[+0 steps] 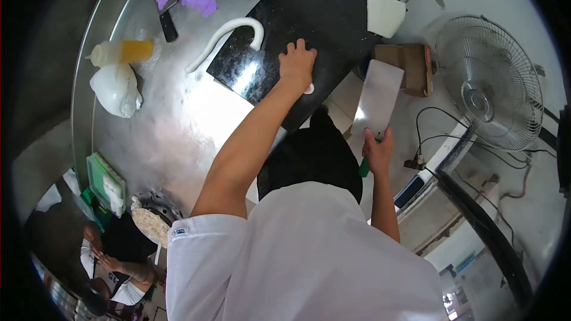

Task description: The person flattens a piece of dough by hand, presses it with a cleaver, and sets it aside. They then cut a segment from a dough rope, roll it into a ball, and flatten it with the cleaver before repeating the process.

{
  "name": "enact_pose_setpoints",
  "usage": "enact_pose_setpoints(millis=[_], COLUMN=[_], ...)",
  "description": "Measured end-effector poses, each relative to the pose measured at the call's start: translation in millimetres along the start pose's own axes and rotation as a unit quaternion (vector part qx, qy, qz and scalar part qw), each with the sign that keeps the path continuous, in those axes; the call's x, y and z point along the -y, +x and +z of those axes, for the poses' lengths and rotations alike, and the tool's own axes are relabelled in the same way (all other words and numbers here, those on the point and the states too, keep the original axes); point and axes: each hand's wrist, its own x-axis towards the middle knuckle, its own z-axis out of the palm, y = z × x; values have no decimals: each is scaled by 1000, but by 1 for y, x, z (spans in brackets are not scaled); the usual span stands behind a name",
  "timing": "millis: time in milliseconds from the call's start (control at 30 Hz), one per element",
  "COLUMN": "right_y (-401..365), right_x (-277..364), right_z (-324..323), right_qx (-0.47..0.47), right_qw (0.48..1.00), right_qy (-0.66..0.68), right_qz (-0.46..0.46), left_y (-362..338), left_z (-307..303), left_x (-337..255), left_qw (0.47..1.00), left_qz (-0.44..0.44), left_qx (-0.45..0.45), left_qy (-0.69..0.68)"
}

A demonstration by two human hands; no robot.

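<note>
Pointing forward, long axis slanting right, cleaver (pixel 378 95) in clenched right hand (pixel 379 151); left hand (pixel 297 64) spread, palm hidden.

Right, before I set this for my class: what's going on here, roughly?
A person has both hands occupied. The left hand is palm down on the black board, fingers spread, with a small white piece showing by its wrist. The right hand grips a broad-bladed knife by its green handle, off to the board's side. A curved white roll, like dough, lies partly on the board and partly on the metal table.
</note>
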Motion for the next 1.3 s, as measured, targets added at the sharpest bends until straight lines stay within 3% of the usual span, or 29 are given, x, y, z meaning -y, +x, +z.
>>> enact_pose_setpoints(millis=[133,200,233,267,300,333,400,467,533,600,667,700,767,800,900,967,1067,1100,1133,1200,1300], right_y=[25,44,63,77,81,91,118,152,198,245,311,312,286,283,272,268,252,243,219,176,127], right_x=[17,22,21,19,41,55,79,92,78,65,17,40,112,124,110,87,78,75,87,111,74], right_z=[-13,-23,-27,-29,-27,-23,-16,-6,8,19,15,20,21,19,27,30,22,16,19,29,19], right_qx=[37,43,40,40,54,57,53,66,37,18,-43,-38,-26,-32,-48,-20,-50,-38,-42,-41,-67], right_qw=[994,990,984,975,990,989,979,974,969,994,967,967,982,985,995,969,964,962,962,994,992], right_qy=[-69,-85,-88,-91,-36,-34,97,110,107,-62,-205,-206,-178,-148,-40,-238,-239,-211,-216,-79,-72], right_qz=[-72,-106,-152,-198,-129,-129,-171,-190,-219,-93,-148,-148,-59,-82,-83,-70,-106,-170,-163,-60,-77], left_y=[9,30,36,33,28,24,18,10,9,9,11,10,13,7,14,15,20,20,15,16,29], left_z=[-5,1,7,20,31,43,61,55,51,41,51,55,58,60,56,57,60,58,57,51,52], left_x=[17,23,18,7,-11,-20,-17,-21,-19,-20,-14,-12,-11,-13,-10,-10,-4,-4,-6,-7,-6], left_qw=[996,966,958,958,963,937,945,974,978,979,971,968,960,963,960,957,940,937,934,929,909], left_qz=[81,79,75,71,86,101,118,141,145,184,195,202,214,205,217,234,275,282,289,304,308], left_qx=[16,137,77,79,-94,-265,-244,-169,-137,-83,-124,-129,-154,-138,-132,-129,-155,-163,-171,-175,-218], left_qy=[38,-206,-267,-266,-238,-202,-184,-50,-56,-34,-63,-75,-97,-104,-118,-115,-127,-124,-124,-118,-176])
